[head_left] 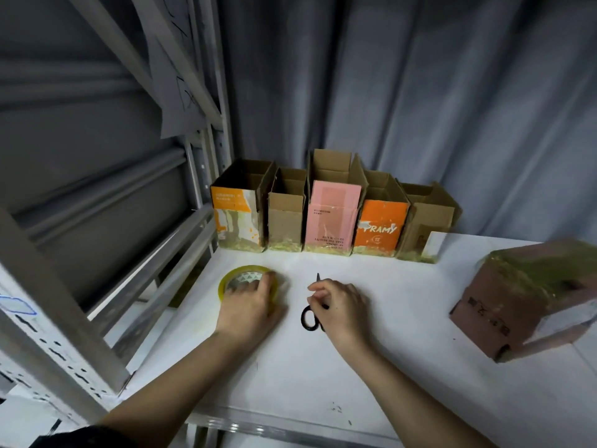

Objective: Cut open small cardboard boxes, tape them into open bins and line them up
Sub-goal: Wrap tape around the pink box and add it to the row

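left hand (251,306) flat on tape roll (248,281), fingers relaxed | right hand (340,306) pinches black scissors (312,313), blades mostly hidden | five open bins (332,215) lined far along worktop (371,367) | sealed box (529,302) right, blurred

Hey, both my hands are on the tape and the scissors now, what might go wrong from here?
1. The right hand covers the scissors mid-length, with the blade tip poking out past the fingers; lifting them carelessly could nick you.
2. The closed box sits tilted near the table's right edge and might tip or slide off.
3. Dragging the tape roll under the left hand could bump the row of bins.
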